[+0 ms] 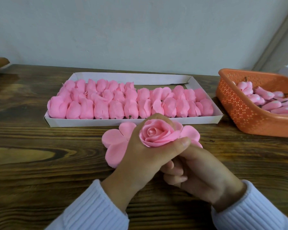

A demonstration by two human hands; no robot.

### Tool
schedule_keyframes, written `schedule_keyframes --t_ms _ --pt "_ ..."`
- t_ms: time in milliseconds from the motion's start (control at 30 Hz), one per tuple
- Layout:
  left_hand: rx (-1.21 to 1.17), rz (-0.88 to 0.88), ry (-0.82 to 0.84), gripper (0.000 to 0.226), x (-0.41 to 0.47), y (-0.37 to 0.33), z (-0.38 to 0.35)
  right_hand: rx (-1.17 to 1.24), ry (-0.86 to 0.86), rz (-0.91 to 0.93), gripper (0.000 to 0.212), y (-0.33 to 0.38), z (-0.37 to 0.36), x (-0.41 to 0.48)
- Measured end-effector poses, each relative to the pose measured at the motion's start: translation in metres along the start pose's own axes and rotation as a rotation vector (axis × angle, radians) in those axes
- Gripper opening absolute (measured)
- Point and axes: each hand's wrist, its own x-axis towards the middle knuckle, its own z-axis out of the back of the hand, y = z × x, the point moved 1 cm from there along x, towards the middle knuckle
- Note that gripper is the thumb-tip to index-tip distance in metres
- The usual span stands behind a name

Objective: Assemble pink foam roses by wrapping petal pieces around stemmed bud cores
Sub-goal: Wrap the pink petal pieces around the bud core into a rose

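As the pink rose [158,135] was held up over the near middle of the worktop [40,163], it was seen gripped in the left hand [140,151]. The thumb was pressed across its near edge, the fingers were curled round its far side, and the spiral centre was turned up toward the camera. Under that hand a flat pink petal piece [114,143] was spread out, its rounded lobes showing to the left and right of the knuckles. Whether it was lying on the wood or lifted with the rose could not be told.

The right hand [201,173] was tucked in just below the left thumb, touching the left hand, with its fingers curled inward. What was clasped there, if anything, was hidden, so its grip could not be judged.

Just beyond the rose, a shallow white cardboard tray [93,121] was packed with rows of pink foam flower heads [123,103]. Off to the right, an orange perforated basket [239,110] was seen holding pink bud cores [264,98] with dark stems. Ribbed pale sleeves [93,211] were worn on both forearms.
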Motion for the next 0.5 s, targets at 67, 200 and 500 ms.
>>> schedule_keyframes --t_ms 67,200,500 --pt "-0.028 0.027 -0.019 0.014 -0.0004 0.0004 0.0002 0.010 0.022 -0.023 0.016 -0.0007 0.0004 0.0004" --pt "-0.001 0.008 -0.040 0.014 0.0001 -0.0017 0.0001 0.037 0.045 -0.053 0.023 -0.0004 -0.0004 -0.0005" --pt "0.020 0.012 -0.082 0.024 0.0011 -0.0053 -0.0050 0.074 0.035 -0.112 0.018 -0.0017 -0.0004 -0.0001"
